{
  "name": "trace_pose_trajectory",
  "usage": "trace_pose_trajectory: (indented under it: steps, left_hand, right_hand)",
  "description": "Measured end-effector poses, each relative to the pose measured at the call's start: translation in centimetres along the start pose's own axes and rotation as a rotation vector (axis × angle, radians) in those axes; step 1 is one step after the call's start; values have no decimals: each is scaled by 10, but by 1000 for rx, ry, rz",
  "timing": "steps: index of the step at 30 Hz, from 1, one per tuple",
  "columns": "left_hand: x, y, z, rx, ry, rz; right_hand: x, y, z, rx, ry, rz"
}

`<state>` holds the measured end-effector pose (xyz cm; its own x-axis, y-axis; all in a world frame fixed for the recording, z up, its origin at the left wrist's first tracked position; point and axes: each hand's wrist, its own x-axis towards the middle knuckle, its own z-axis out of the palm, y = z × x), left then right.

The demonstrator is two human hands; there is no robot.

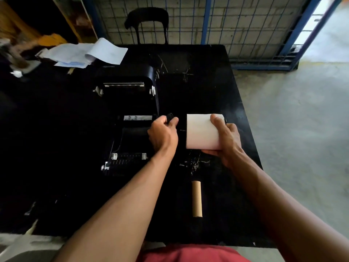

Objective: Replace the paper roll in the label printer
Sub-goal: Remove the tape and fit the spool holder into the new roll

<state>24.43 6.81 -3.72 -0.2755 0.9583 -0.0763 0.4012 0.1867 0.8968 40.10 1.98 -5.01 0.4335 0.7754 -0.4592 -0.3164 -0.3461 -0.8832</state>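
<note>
The black label printer (130,121) stands open on the black table (217,87), its lid tipped back and its roll bay showing. To the right of it my right hand (225,140) grips a fresh white paper roll (201,132) just above the table. My left hand (163,134) holds a black spindle piece (170,117) at the roll's left end, between the roll and the printer. An empty brown cardboard core (197,198) lies on the table nearer to me.
Loose white papers (85,53) lie at the table's far left beside dim clutter. A black chair (148,23) stands behind the table against a blue wire-mesh fence (245,25). Concrete floor (302,120) runs along the table's right edge.
</note>
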Motion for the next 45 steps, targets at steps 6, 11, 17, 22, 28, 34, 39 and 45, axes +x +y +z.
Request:
trace_pose_trajectory:
  steps: [6, 11, 17, 22, 28, 34, 39, 45]
  left_hand:
    - [3, 7, -9, 76, -131, 149]
    - [-1, 8, -25, 1, -192, 199]
    - [2, 18, -48, 61, -191, 383]
    - [8, 7, -68, -349, -457, 90]
    - [10, -2, -96, -470, -577, -35]
    - [1, -15, -112, -524, -484, -56]
    - [-10, -26, -128, -546, -533, 52]
    - [-21, -44, -142, -480, -536, 118]
  right_hand:
    - [-9, -16, 10, 20, 56, -41]
    - [-20, -26, 18, 23, 52, -83]
    - [-39, -23, 34, 14, 93, -123]
    - [-56, -21, 39, 44, 107, -135]
    - [-79, -15, 52, 26, 97, -158]
    - [-97, -6, 64, 34, 72, -149]
    - [-113, 2, 69, 59, 62, -123]
    - [-126, 18, 70, 42, 70, -111]
